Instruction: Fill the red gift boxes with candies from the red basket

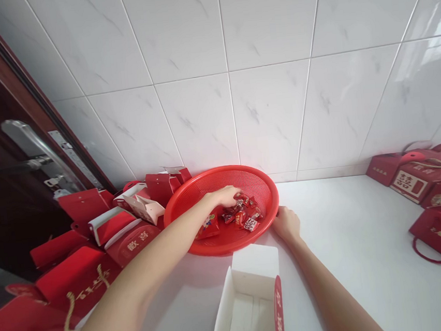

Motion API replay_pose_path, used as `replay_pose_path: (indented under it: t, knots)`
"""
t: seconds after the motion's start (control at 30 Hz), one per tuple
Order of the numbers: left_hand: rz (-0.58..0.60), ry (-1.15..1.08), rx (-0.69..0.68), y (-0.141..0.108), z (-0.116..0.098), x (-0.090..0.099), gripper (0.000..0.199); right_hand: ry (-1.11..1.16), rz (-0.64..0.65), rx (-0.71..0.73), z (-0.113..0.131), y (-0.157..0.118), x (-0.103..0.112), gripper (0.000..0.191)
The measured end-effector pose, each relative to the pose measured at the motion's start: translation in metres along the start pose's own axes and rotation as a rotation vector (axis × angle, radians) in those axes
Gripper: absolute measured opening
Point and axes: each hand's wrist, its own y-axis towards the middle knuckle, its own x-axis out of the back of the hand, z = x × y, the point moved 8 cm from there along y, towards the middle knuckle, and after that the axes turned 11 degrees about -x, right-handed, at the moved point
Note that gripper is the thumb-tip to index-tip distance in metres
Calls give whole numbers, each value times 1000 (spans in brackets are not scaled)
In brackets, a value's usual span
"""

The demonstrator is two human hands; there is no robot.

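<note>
Fingers of the left hand (226, 196) are in the candy (251, 223), grip impossible to tell; the right hand (287, 224) holds the basket (221, 248). A steady basket and light pinch work best.

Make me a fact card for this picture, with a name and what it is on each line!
Left hand: inside the basket, on the wrapped sweets; grip unclear
Right hand: at the basket's right rim
Basket: red, mesh sides
Open box: white inside, in front of the basket
Sides: red boxes left and right
Behind: tiled wall
</note>
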Motion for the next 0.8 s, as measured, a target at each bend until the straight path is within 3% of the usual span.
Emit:
replay_pose_path:
  t: [0.37,0.6,0.7,0.8]
  knots:
    - [64,-40,-83,3,-14,-5,39,13,6,7,1,-1,-1,20]
    - [-53,-32,-59,2,-13,5,47,17,11,4,1,0,-1,21]
    - [-64,-63,-112,0,-28,10,45,20,12,4,1,-1,0,22]
    - [33,-119,-198,-2,-54,4,42,24,17,5,0,-1,0,21]
